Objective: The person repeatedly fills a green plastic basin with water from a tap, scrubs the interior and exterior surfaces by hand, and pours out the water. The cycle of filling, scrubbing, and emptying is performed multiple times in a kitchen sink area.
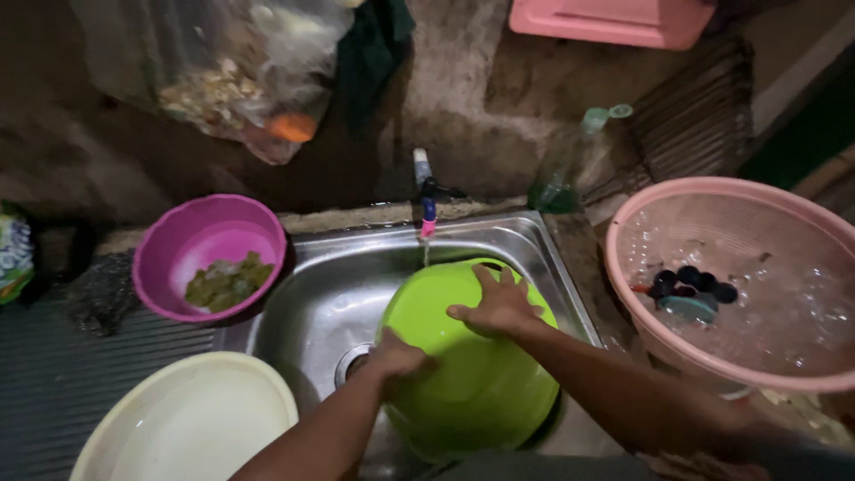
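Item: green bowl point(472, 374), upturned in the steel sink point(312, 303), under a thin stream from the tap point(426, 191).

Right hand point(494, 307): lay flat on the bowl's upper side, fingers spread wide, pressing rather than gripping.

Left hand point(396, 356): curled against the bowl's near-left edge; whether it held a sponge or only the rim could not be told.

Left of the hands: purple bowl point(209, 254) with greenish scraps, on the sink's edge; cream basin point(191, 423) nearer the person, also left.

Right of the hands: pink basket point(739, 285) holding clear plastic ware and dark lids.

Beyond the hands: clear bottle point(570, 165) with green cap by the wall; hanging plastic bag point(232, 80) of scraps above.

Risks, as judged: the wet, smooth bowl could slide from under the open right palm and knock the sink wall. Water striking the curved side could splash outward over the rim. Dim light could hide leftover grime.
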